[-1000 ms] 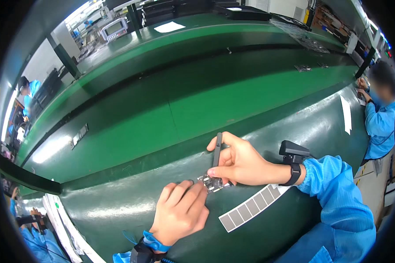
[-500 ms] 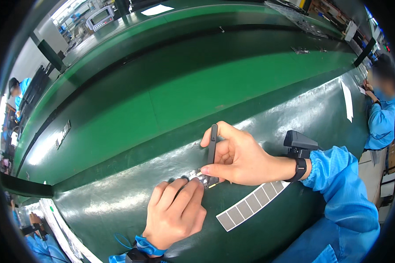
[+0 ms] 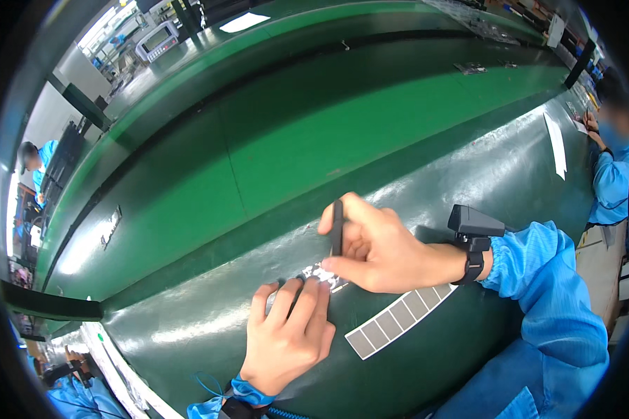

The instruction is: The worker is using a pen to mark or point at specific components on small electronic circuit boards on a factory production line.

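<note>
My right hand (image 3: 374, 251) is closed around a slim black stick-like tool (image 3: 337, 227), held nearly upright between thumb and fingers. Under its lower end lies a small circuit-board-like part (image 3: 320, 273), shiny silver and black, on the green mat. My left hand (image 3: 288, 334) is palm down, its fingers bent and their tips pressed on the near left edge of that part. The fingertips and my right thumb hide much of it, so its exact kind does not show. A white strip of grey rectangular labels (image 3: 388, 326) lies just below my right hand.
A black device (image 3: 476, 222) sits on my right wrist. The green bench (image 3: 189, 174) stretches ahead, with a small clear packet (image 3: 110, 228) at left and a white paper strip (image 3: 555, 145) at right. A co-worker (image 3: 613, 167) in blue sits far right; white strips (image 3: 119, 370) lie lower left.
The black tool has turned in my right hand and now shows a narrower side. My left hand has shifted slightly right in the picture, its fingertips still on the small part.
</note>
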The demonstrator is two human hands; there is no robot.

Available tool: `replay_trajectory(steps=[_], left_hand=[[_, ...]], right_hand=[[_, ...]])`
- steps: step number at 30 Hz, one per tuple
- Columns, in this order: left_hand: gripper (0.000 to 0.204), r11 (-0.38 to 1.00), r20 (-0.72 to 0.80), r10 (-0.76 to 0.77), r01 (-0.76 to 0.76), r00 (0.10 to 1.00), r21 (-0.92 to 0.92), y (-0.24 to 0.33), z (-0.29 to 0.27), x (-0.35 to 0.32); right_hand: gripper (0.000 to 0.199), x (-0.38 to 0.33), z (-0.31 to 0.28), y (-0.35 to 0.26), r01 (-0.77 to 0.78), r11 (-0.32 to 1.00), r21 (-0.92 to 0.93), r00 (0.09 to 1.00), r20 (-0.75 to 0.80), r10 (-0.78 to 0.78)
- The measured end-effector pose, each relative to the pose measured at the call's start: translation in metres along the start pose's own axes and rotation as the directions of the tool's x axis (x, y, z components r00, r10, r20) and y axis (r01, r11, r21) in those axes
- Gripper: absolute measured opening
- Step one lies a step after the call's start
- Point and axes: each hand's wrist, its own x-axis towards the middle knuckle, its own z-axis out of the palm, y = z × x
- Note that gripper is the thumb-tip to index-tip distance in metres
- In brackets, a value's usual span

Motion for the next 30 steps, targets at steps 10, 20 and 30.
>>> replay_trajectory(steps=[10, 20, 30], left_hand=[[0.046, 0.993, 0.025, 0.017, -0.020, 1.000, 0.117, 0.011, 0.002, -0.003], [0.060, 0.999, 0.237, 0.043, -0.040, 0.971, -0.014, 0.117, 0.006, 0.037], [0.065, 0.983, 0.359, 0.000, 0.066, 0.933, -0.172, 0.116, 0.020, 0.037]], right_hand=[[0.036, -0.086, -0.079, -0.012, -0.133, 0.968, 0.211, 0.951, -0.248, 0.185], [0.034, -0.107, -0.093, 0.004, -0.096, 0.978, 0.186, 0.986, -0.115, 0.118], [0.026, -0.111, -0.098, 0.009, -0.115, 0.993, 0.027, 0.993, 0.018, 0.115]])
